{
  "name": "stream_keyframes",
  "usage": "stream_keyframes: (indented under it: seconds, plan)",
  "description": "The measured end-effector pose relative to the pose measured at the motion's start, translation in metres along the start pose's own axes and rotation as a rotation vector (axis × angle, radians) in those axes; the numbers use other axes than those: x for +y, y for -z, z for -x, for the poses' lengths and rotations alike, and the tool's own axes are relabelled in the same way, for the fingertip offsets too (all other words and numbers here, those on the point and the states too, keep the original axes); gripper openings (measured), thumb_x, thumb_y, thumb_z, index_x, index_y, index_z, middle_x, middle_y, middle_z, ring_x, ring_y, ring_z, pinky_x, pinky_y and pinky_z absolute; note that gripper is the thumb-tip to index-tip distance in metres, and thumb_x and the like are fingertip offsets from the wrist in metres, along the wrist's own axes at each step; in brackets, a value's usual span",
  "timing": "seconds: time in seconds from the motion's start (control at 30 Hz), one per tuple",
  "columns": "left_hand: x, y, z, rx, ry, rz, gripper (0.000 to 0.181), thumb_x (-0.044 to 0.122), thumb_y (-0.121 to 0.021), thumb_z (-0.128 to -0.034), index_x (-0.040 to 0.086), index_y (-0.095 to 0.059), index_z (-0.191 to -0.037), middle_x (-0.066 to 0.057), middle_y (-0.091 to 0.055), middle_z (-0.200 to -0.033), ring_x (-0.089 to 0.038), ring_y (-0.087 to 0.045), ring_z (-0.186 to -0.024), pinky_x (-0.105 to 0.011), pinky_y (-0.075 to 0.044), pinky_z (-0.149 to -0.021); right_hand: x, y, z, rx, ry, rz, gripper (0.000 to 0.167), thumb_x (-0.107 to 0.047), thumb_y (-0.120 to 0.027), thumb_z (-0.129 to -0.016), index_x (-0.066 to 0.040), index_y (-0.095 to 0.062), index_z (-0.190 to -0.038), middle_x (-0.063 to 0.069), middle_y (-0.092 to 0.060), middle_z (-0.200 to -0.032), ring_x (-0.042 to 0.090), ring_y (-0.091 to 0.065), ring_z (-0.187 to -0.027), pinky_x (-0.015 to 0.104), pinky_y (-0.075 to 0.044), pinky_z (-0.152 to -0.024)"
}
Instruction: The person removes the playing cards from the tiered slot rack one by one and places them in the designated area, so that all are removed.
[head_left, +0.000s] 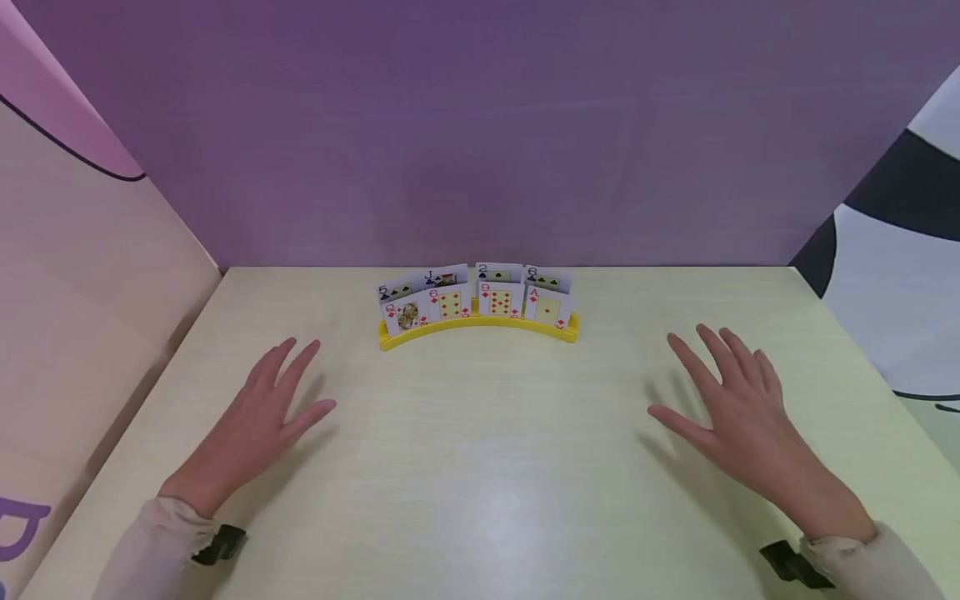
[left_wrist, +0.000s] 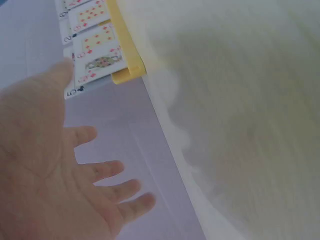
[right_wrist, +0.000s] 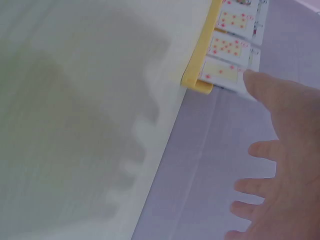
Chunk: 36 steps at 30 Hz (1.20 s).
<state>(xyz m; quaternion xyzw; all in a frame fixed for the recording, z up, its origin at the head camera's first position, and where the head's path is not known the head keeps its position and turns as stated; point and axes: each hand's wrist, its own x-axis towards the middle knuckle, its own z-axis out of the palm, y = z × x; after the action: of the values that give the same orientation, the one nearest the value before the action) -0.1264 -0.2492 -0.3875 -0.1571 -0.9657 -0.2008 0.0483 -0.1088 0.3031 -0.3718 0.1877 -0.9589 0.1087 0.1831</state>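
Note:
A curved yellow card holder (head_left: 480, 320) stands near the table's far edge with playing cards upright in two rows. Its front row shows the queen of diamonds (head_left: 407, 317), six of diamonds (head_left: 450, 305), nine of diamonds (head_left: 500, 302) and ace of diamonds (head_left: 547, 310). Behind them, partly covered, are a five (head_left: 397, 291), a jack (head_left: 447, 277), a two (head_left: 495, 273) and a six (head_left: 546, 280), all black. My left hand (head_left: 251, 421), fingers spread, hovers left of the holder. To its right hovers my right hand (head_left: 750, 421), also spread. Neither holds anything.
The pale wooden table (head_left: 480, 442) reaches back to a purple wall (head_left: 480, 125). A light panel (head_left: 90, 317) borders the left side. Black and white patterned fabric (head_left: 892, 250) is at the right. Dark straps (head_left: 221, 543) sit at both wrists, by the light sleeves.

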Motion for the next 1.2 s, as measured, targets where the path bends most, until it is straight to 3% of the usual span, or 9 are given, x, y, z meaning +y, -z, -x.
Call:
stream_keyframes:
  seconds: [0.13, 0.27, 0.43, 0.67, 0.9, 1.2]
  plan:
    - [0.0, 0.0, -0.007, -0.071, -0.02, 0.087, 0.071, 0.05, -0.055, -0.0996, 0.012, -0.031, -0.155, -0.019, -0.025, -0.158, -0.04, -0.029, -0.142, -0.064, -0.035, -0.108, -0.012, 0.001, -0.011, -0.031, 0.032, -0.076, 0.082, -0.034, -0.077, -0.086, -0.012, -0.036, -0.153, 0.027, -0.037, -0.148, 0.049, -0.029, -0.136, 0.071, -0.023, -0.107]
    - [-0.001, -0.002, -0.02, -0.099, -0.067, 0.183, 0.062, 0.037, -0.06, -0.1, 0.002, -0.04, -0.147, -0.018, -0.038, -0.151, -0.036, -0.041, -0.135, -0.056, -0.042, -0.107, -0.025, 0.002, -0.023, -0.055, 0.044, -0.142, 0.072, -0.025, -0.075, -0.089, -0.01, -0.039, -0.15, 0.023, -0.045, -0.142, 0.044, -0.039, -0.13, 0.065, -0.036, -0.101]
    - [0.001, -0.003, -0.037, -0.12, -0.035, 0.333, 0.058, 0.028, -0.062, -0.0999, 0.002, -0.04, -0.147, -0.018, -0.041, -0.149, -0.039, -0.049, -0.128, -0.054, -0.05, -0.101, -0.037, 0.001, -0.039, -0.036, 0.089, -0.163, 0.064, -0.02, -0.073, -0.091, -0.006, -0.044, -0.146, 0.016, -0.052, -0.136, 0.036, -0.046, -0.127, 0.056, -0.042, -0.103]
    - [0.006, -0.007, -0.056, -0.05, -0.001, 0.48, 0.053, 0.01, -0.069, -0.094, 0.0, -0.046, -0.141, -0.017, -0.047, -0.146, -0.037, -0.051, -0.129, -0.048, -0.047, -0.106, -0.047, -0.007, -0.059, -0.036, 0.081, -0.191, 0.051, -0.019, -0.069, -0.094, -0.005, -0.051, -0.14, 0.013, -0.056, -0.133, 0.033, -0.048, -0.126, 0.053, -0.045, -0.103]
    - [0.006, -0.013, -0.071, 0.012, 0.032, 0.556, 0.048, 0.008, -0.069, -0.0937, 0.0, -0.05, -0.137, -0.016, -0.051, -0.142, -0.033, -0.052, -0.13, -0.044, -0.047, -0.107, -0.051, -0.014, -0.08, -0.015, 0.092, -0.187, 0.044, -0.019, -0.067, -0.096, -0.004, -0.054, -0.135, 0.014, -0.059, -0.13, 0.031, -0.05, -0.123, 0.052, -0.048, -0.1]
    - [0.004, -0.028, -0.09, -0.013, 0.08, 0.765, 0.048, 0.007, -0.066, -0.0961, -0.002, -0.048, -0.139, -0.019, -0.047, -0.146, -0.034, -0.049, -0.134, -0.031, -0.052, -0.099, -0.055, -0.022, -0.106, 0.032, 0.059, -0.246, 0.056, -0.018, -0.065, -0.096, -0.009, -0.044, -0.147, 0.016, -0.054, -0.134, 0.029, -0.048, -0.121, 0.051, -0.049, -0.095]
